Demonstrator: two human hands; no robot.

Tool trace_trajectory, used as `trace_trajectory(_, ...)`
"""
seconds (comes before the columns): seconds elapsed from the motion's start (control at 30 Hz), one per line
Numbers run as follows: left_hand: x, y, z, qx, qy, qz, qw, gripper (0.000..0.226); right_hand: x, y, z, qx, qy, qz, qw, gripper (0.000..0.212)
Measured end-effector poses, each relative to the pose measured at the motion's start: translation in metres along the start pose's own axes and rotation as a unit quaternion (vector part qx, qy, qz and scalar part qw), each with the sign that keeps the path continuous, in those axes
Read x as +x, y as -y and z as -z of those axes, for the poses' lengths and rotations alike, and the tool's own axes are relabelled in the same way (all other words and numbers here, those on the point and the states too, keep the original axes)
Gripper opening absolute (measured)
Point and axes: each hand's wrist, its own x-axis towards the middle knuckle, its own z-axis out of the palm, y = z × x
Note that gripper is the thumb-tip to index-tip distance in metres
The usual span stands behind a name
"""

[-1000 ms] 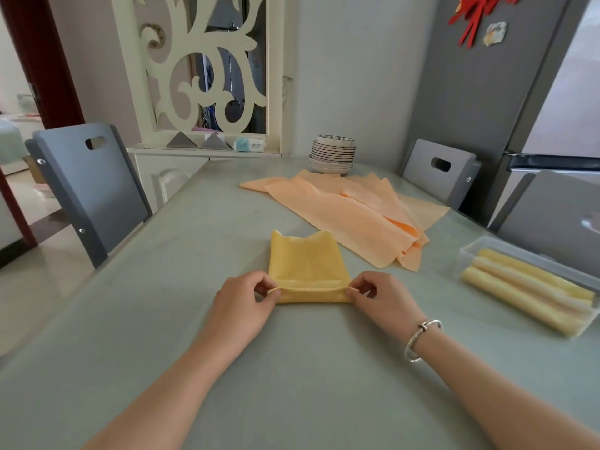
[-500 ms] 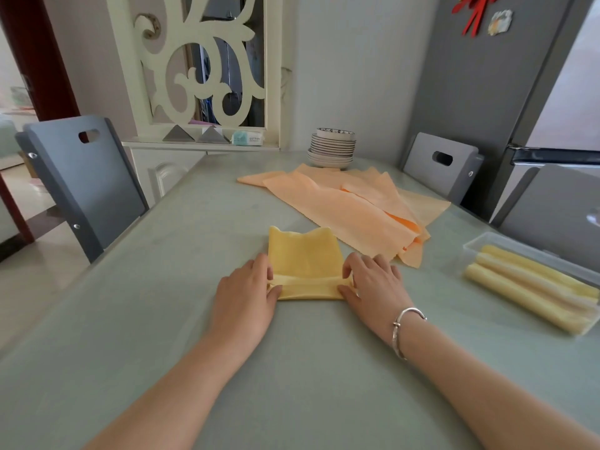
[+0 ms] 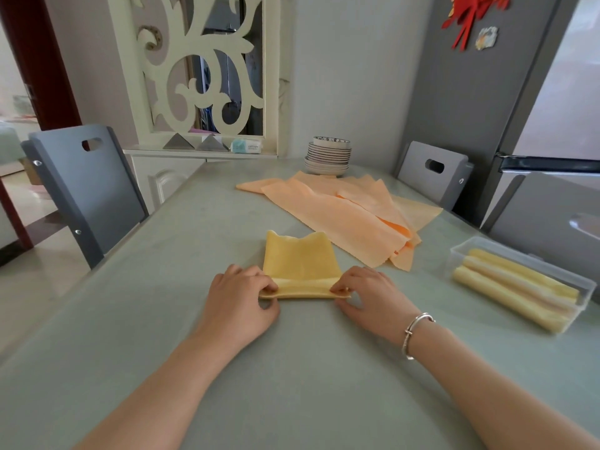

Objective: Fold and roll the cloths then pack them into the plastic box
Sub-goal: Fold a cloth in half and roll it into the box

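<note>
The left hand point(image 3: 238, 293) pinches the left end of the rolled near edge of a folded yellow cloth point(image 3: 300, 261), its grip clamped on the fabric between thumb and fingers. The right hand point(image 3: 370, 293), a silver bracelet point(image 3: 414, 332) on its wrist, pinches the right end of the same rolled edge. The yellow cloth lies flat on the pale green tabletop point(image 3: 292, 384), its far part unrolled. Beyond the cloth and to its right lies a loose heap of pale orange cloths point(image 3: 344, 216). Well to the cloth's right stands a clear rectangular plastic box point(image 3: 461, 251) holding three pale yellow cloth rolls point(image 3: 509, 287) side by side. Behind the orange heap, farthest from the cloth, is a stack of white plates point(image 3: 328, 157).
</note>
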Motion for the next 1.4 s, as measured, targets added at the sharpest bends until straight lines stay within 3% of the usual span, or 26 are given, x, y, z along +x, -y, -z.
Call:
trace_trajectory(0.43,0.009,0.006,-0.006,-0.107,-0.012,0.117,0.987,0.009,0.011,0.002,-0.012,0.026,-0.02,-0.089,0.995,0.022)
trace_trajectory(0.63,0.011,0.014,-0.01,-0.229,-0.011,0.169,0.959,0.015,0.011,-0.003,-0.009,0.193,-0.048,-0.166,0.966,0.009)
trace_trajectory(0.83,0.011,0.01,-0.013,-0.187,-0.015,0.183,0.965,0.014,0.015,-0.004,-0.016,0.245,-0.063,-0.206,0.945,0.01)
trace_trajectory(0.93,0.011,0.007,-0.014,-0.171,-0.02,0.176,0.969,0.02,0.017,-0.002,-0.019,0.209,-0.056,-0.196,0.957,0.012)
trace_trajectory(1.07,0.012,0.004,-0.013,-0.097,-0.029,0.122,0.987,0.023,0.018,0.004,-0.019,0.051,-0.061,-0.128,0.989,0.014)
trace_trajectory(1.23,0.011,-0.004,-0.012,0.027,-0.06,0.001,0.998,0.014,0.018,0.007,-0.019,-0.092,-0.102,-0.047,0.989,0.018)
trace_trajectory(1.33,0.011,-0.003,-0.014,0.068,-0.059,-0.059,0.994,0.027,0.019,0.008,-0.021,-0.142,-0.095,-0.022,0.985,0.036)
trace_trajectory(1.4,0.012,-0.003,-0.011,0.088,-0.05,-0.084,0.991,0.033,0.016,0.007,-0.018,-0.145,-0.082,-0.021,0.986,0.032)
